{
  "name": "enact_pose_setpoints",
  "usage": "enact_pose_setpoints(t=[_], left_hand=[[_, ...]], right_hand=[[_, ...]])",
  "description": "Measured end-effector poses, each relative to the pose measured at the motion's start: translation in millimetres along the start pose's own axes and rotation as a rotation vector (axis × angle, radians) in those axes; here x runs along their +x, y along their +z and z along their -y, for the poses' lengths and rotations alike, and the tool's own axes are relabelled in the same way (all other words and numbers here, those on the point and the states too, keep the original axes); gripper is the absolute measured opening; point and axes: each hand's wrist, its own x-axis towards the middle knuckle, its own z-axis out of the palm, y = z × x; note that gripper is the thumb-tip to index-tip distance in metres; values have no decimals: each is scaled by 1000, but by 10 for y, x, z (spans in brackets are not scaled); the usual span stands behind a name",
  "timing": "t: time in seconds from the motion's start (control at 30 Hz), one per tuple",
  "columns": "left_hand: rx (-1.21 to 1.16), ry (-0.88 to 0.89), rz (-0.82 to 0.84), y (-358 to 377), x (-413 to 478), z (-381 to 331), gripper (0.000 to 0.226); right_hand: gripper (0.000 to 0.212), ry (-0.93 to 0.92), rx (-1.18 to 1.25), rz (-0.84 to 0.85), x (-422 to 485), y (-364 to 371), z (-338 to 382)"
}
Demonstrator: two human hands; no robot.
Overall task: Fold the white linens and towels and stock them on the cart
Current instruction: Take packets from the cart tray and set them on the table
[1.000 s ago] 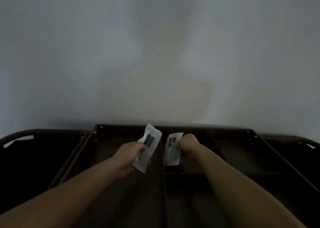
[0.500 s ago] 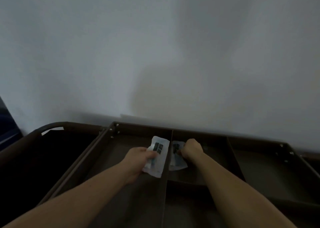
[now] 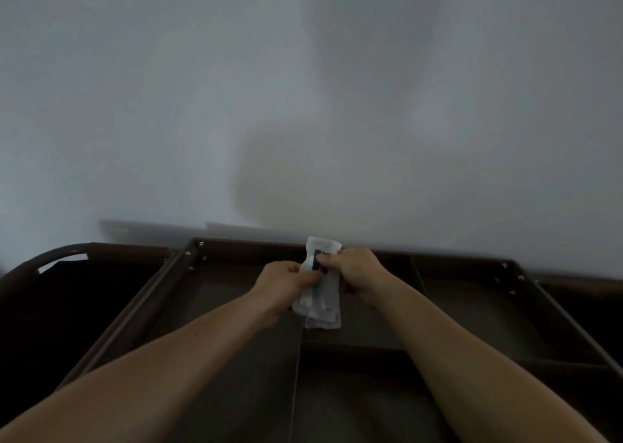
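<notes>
Small white packets [image 3: 320,302] with dark printed labels are held stacked together above the dark brown cart tray [image 3: 236,250]. My left hand [image 3: 286,282] grips them from the left at mid-height. My right hand [image 3: 354,270] pinches their upper part from the right. The packets hang over the tray's middle divider [image 3: 296,368]. No linens or towels are in sight.
The cart top is split into several compartments by dividers, one [image 3: 418,274] on the right. A curved handle [image 3: 43,257] rises at the left end. A plain pale wall [image 3: 303,105] stands right behind the cart.
My hands have come together, bringing the two separately held packets into one stack over the divider. The view has tilted slightly.
</notes>
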Motion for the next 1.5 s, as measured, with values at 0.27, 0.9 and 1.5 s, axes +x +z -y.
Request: enact_pose_setpoints(t=[0.27, 0.9, 1.5], left_hand=[[25, -31, 92, -6, -26, 45, 7], [143, -117, -152, -854, -559, 176, 16], [1054, 91, -402, -3553, -2188, 310, 56]], right_hand=[[21, 59, -1, -221, 254, -358, -257], [44, 156, -764, -186, 580, -300, -667], [78, -595, -1194, 319, -1067, 2910, 844]])
